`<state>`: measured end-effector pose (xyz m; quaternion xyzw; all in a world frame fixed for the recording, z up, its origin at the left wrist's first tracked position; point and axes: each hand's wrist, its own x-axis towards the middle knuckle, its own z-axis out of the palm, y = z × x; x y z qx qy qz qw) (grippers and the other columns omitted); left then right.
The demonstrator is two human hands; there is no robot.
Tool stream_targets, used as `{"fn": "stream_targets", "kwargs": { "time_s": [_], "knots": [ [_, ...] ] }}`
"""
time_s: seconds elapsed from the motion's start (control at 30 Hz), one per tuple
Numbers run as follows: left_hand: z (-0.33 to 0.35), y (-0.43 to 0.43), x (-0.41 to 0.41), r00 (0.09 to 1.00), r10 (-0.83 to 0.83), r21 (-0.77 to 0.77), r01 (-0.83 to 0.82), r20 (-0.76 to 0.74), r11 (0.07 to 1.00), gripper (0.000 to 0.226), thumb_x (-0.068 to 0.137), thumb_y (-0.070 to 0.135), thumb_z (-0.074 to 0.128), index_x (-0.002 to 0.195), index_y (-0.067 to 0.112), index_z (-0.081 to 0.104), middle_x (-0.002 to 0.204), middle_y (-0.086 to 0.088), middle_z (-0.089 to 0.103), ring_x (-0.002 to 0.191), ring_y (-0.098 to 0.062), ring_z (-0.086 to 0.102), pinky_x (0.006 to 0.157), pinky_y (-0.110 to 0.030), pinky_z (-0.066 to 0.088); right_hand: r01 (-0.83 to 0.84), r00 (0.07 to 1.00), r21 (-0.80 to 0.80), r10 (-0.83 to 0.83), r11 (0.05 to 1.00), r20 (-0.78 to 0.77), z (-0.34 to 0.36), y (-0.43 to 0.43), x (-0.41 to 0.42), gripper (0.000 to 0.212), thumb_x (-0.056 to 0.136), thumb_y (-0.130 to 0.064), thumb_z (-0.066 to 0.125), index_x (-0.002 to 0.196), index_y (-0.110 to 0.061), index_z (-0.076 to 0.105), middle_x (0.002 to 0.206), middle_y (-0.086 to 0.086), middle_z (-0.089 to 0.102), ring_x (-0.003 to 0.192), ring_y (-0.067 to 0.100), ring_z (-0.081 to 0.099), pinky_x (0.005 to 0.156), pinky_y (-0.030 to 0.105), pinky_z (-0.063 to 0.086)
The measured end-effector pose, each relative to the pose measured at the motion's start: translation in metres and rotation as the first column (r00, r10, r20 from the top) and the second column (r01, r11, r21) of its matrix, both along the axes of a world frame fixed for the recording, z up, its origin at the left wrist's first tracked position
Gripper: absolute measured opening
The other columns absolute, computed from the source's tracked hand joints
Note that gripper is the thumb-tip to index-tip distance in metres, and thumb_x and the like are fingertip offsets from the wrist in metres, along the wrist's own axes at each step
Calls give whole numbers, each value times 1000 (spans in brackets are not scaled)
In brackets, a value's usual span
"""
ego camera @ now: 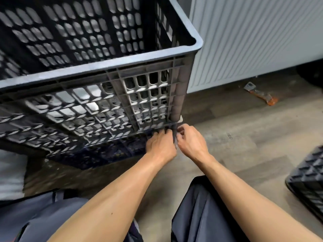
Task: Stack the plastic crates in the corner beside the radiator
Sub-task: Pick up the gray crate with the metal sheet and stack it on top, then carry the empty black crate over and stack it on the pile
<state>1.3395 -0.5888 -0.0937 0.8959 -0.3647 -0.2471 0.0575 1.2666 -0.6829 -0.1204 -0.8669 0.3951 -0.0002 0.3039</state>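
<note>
A big dark grey slatted crate (97, 67) takes up everything above and to the left of the hands. It is tipped so that its open top and its near wall both show, and its lower corner comes down right at the fingers. Above and to the right of the hands, just beside that crate's far corner, stands the white ribbed radiator (253, 41). The wood-patterned floor (236, 137) spreads out beneath and to the right of the hands. The person's dark trousers (201, 212) lie below the forearms. A second crate (309, 179), dark and ribbed, sits well off to the right of the right hand, cut by the picture's edge. The left hand (160, 145) has its fingers curled into the lattice at the crate's bottom edge. The right hand (191, 143), touching it on the right, is curled round the corner post of the same crate. An orange and grey tool (260, 94) lies on the floor up and to the right of the hands, near the radiator's foot. A small white piece (180, 119) shows at the crate's corner just above the fingers.
</note>
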Motion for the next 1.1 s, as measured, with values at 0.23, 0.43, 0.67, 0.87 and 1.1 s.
{"fn": "stream_targets", "kwargs": {
  "time_s": [0.23,0.43,0.67,0.87,1.1],
  "knots": [
    [23,21,-54,991,50,-43,-56,-122,998,53,91,37,53,139,18,39,135,-7,45,125,-29,43,95,-42,43,93,987,104,-77,990,-143,35,27,-80,33,92,-26,53,125,-21,55,125,6,57,121,26,48,94,40,44],
    [91,45,-113,977,49,-32,-57,-205,998,56,92,35,52,143,20,35,142,-4,40,129,-26,38,101,-41,40,191,949,179,-135,965,-283,111,41,-172,38,93,-26,52,130,-20,52,129,8,54,126,27,45,96,38,43],
    [191,17,-189,961,-129,-4,132,-246,991,56,93,35,50,144,19,33,142,-5,40,129,-27,38,102,-43,39,300,922,203,-229,932,-311,221,31,-254,40,94,-27,51,133,-20,49,134,7,53,128,25,43,98,39,42],
    [249,-17,-255,926,-301,7,310,-228,951,55,92,34,50,142,18,34,139,-6,41,127,-27,39,100,-44,42,436,871,212,-350,875,-346,285,1,-340,41,94,-25,51,135,-20,49,135,7,52,129,26,43,101,40,40],
    [278,-68,-350,878,-424,32,441,-224,897,54,93,37,50,141,19,34,139,-5,41,126,-27,41,99,-41,41,553,809,233,-449,800,-380,316,-39,-442,42,94,-26,51,136,-21,48,135,8,52,129,27,43,100,42,41]
  ]
}}
